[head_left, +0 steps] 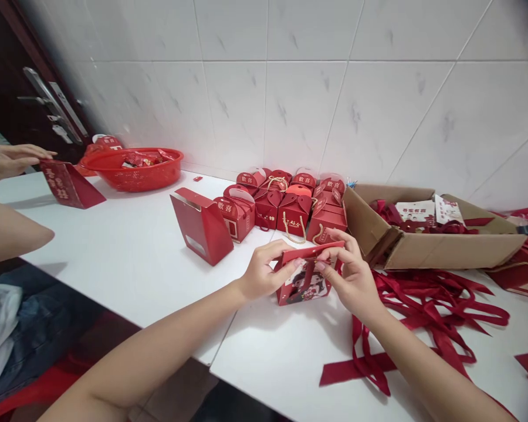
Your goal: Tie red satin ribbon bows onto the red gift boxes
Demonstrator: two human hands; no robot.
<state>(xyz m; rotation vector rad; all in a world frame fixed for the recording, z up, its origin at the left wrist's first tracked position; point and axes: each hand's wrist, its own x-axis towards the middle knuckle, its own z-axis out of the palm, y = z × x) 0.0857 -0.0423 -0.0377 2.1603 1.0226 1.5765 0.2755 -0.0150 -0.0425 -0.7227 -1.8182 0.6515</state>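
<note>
A small red gift box (305, 281) with a printed picture on its front stands on the white table (127, 258). My left hand (264, 271) grips its left side, fingers curled over the top edge. My right hand (351, 271) pinches the top edge from the right. Both hands are closed on the box. A red ribbon (361, 357) lies under my right wrist.
Several finished red boxes (286, 202) stand by the tiled wall; an open one (202, 225) tilts to the left. A cardboard carton (422, 237) with ribbons and cards lies at right. A red basket (134, 167) sits far left, where another person's hand (11, 159) holds a red box (70, 184).
</note>
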